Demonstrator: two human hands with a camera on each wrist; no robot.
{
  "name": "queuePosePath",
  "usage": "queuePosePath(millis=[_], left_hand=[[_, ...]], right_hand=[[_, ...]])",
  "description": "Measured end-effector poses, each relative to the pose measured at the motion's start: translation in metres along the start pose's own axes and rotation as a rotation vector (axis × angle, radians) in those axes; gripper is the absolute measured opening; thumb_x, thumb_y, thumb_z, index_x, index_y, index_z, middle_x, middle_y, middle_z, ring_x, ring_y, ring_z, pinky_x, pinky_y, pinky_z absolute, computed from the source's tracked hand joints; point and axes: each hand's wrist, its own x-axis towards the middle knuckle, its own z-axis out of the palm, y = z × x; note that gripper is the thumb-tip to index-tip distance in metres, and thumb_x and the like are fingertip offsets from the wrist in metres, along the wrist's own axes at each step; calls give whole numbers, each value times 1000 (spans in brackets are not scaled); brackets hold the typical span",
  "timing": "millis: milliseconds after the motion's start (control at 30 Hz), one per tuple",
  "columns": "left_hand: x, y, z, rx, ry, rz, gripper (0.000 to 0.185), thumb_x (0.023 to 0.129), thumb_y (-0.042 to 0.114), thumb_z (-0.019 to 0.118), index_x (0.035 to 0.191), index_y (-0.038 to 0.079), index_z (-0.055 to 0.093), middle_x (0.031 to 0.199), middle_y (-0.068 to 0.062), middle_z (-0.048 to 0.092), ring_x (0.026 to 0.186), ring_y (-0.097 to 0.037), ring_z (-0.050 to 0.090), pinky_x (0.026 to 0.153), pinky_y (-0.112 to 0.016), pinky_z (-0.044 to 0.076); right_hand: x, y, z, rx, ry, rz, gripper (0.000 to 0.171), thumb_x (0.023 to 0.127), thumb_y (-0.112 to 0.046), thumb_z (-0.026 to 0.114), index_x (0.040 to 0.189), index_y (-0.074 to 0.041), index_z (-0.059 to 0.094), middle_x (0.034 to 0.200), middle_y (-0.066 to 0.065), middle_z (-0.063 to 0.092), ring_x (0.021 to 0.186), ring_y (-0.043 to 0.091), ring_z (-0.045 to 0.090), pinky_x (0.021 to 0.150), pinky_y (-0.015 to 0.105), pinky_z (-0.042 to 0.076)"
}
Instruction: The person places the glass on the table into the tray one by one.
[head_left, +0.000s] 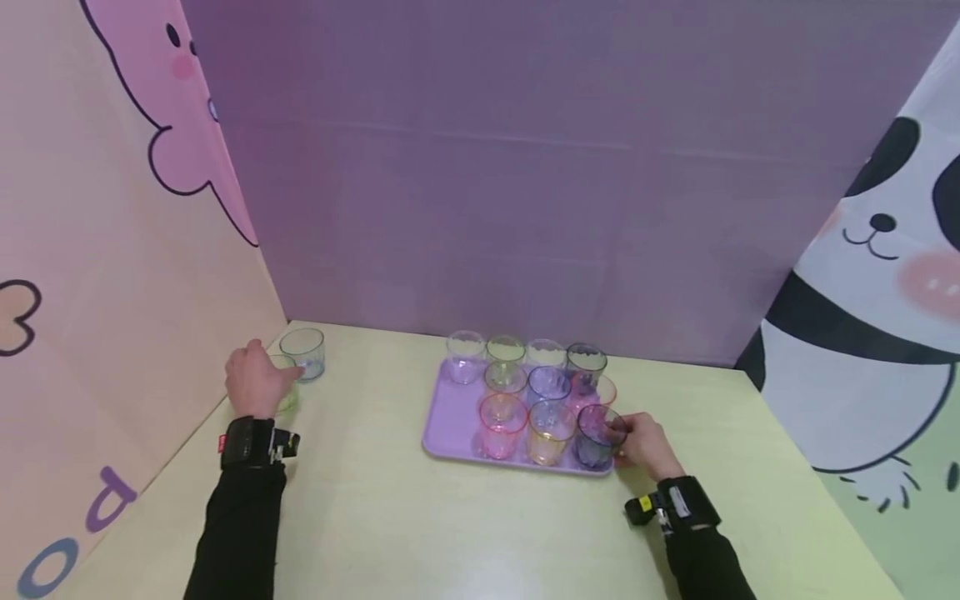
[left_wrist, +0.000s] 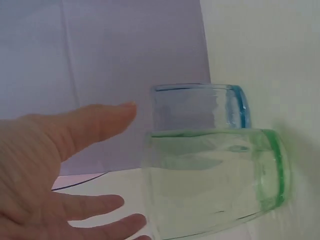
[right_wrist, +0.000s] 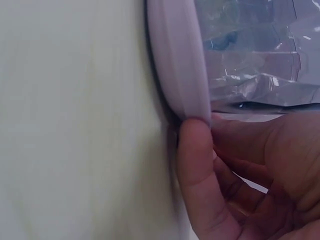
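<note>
- Your right hand (head_left: 643, 444) curls round the dark blue-violet glass (head_left: 595, 437), clear and tinted, at the near right corner of the lilac tray (head_left: 442, 417).
- Your left hand (head_left: 253, 379), fingers relaxed and spread, rests beside the clear green glass (left_wrist: 215, 180) on the table (head_left: 390, 517).
- A blue glass (head_left: 303, 352) stands just behind it.

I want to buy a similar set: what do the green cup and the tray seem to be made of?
The green cup looks like clear tinted glass or hard plastic: see-through, glossy, with a thicker coloured rim. The pictures cannot settle which. The tray looks like matte lilac plastic, opaque with a smooth rounded lip.
</note>
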Motion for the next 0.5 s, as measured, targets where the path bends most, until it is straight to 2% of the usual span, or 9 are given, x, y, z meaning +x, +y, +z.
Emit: queuePosePath(millis=[133,200,367,500], left_hand=[[0,-6,3,33,-138,-43,79,73,29,72,121,-18,31,115,-41,34,107,-55,34,85,-61,34],[1,-8,5,30,-173,-61,80,71,27,73,121,-19,30,114,-42,34,104,-55,36,83,-60,36],[0,-13,6,15,-187,-71,77,71,19,72,118,-22,28,108,-43,36,95,-53,43,76,-57,41],[-3,-17,5,-21,-185,-87,73,73,19,69,117,-21,27,106,-43,38,94,-53,44,76,-56,41]], right_hand=[[-1,0,-2,14,-14,20,9,80,5,60,88,5,65,85,15,64,65,20,61,53,33,55],[-2,1,-2,19,-21,19,10,80,5,60,89,5,65,85,15,63,66,20,61,54,33,55],[-1,1,-3,24,-25,11,12,79,8,57,90,7,64,82,14,62,66,21,61,53,34,55],[-1,-1,-3,23,-25,15,17,76,12,56,90,7,64,82,14,62,66,21,61,53,34,55]])
